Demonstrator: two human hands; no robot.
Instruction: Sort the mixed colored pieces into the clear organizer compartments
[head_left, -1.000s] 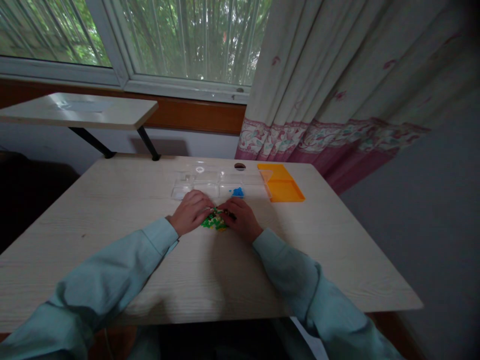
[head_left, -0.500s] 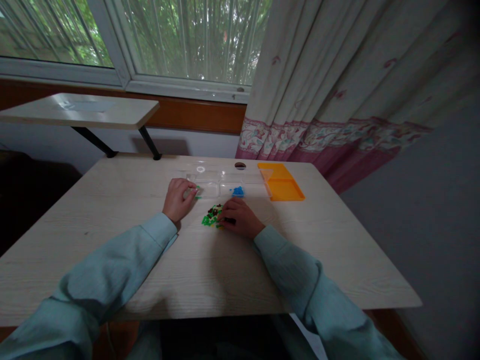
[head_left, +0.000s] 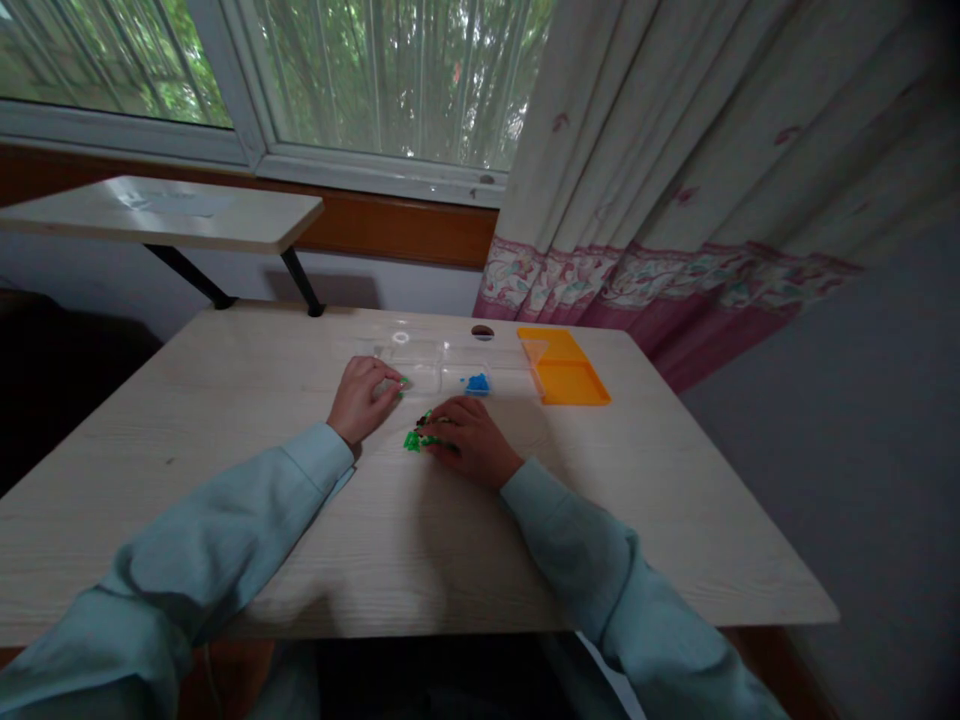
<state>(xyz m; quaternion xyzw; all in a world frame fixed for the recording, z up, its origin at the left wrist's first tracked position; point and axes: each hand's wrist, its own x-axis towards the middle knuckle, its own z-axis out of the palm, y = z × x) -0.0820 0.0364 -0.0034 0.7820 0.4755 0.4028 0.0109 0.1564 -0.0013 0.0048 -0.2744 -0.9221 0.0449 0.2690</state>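
Note:
A small heap of green, dark and yellow beads (head_left: 415, 438) lies on the pale wooden table (head_left: 420, 560). My right hand (head_left: 466, 438) rests over the heap's right side, fingers curled and pressed on the beads. My left hand (head_left: 362, 398) is at the near edge of a clear compartment box (head_left: 427, 366), fingertips pinched on a green bead (head_left: 403, 381). One compartment of the box holds blue beads (head_left: 476, 382).
An orange lid (head_left: 563, 378) lies right of the clear box. A round cable hole (head_left: 482, 331) sits at the table's far edge. A second small table (head_left: 161, 210) stands at the back left under the window. A patterned curtain (head_left: 675, 180) hangs at the right.
My left hand left the heap and moved up-left to the clear box, carrying a green bead. My right hand slid a little left over the heap.

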